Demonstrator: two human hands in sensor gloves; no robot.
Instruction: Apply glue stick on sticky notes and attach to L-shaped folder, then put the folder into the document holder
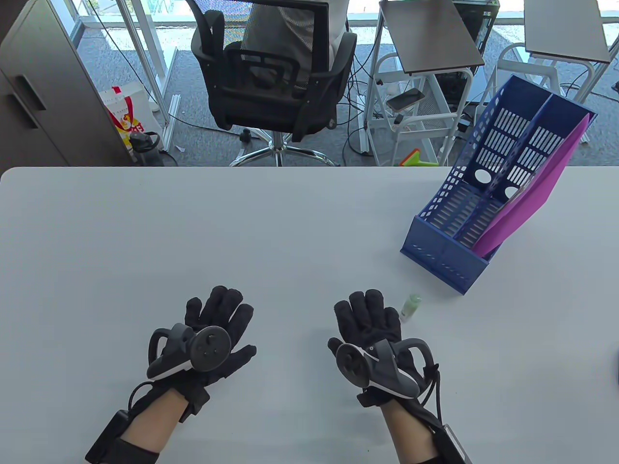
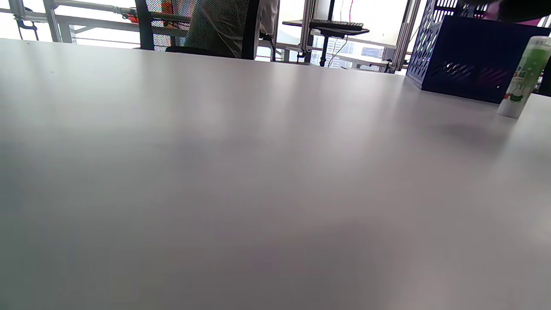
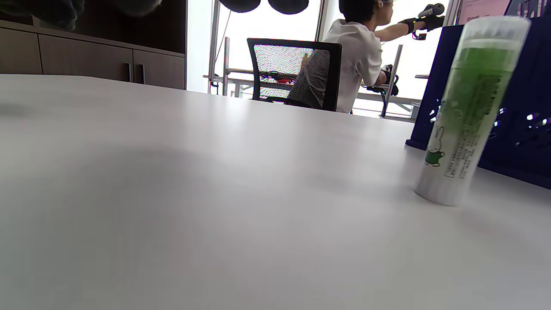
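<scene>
A blue two-slot document holder [image 1: 449, 256] stands at the right of the white table [image 1: 193, 232]. A magenta folder [image 1: 532, 193] leans in its right slot. A green and white glue stick [image 1: 410, 307] stands upright just in front of the holder, seen also in the left wrist view [image 2: 523, 77] and the right wrist view [image 3: 467, 112]. My left hand [image 1: 220, 314] lies flat on the table near the front edge, fingers spread, holding nothing. My right hand [image 1: 367, 314] lies flat beside it, its fingers just left of the glue stick. No sticky notes show.
Beyond the table's far edge are a black office chair [image 1: 275, 72], a white cart [image 1: 416, 111] and small side tables. A person in a white shirt [image 3: 357, 64] sits past the chair. A dark object [image 1: 615, 367] pokes in at the right edge.
</scene>
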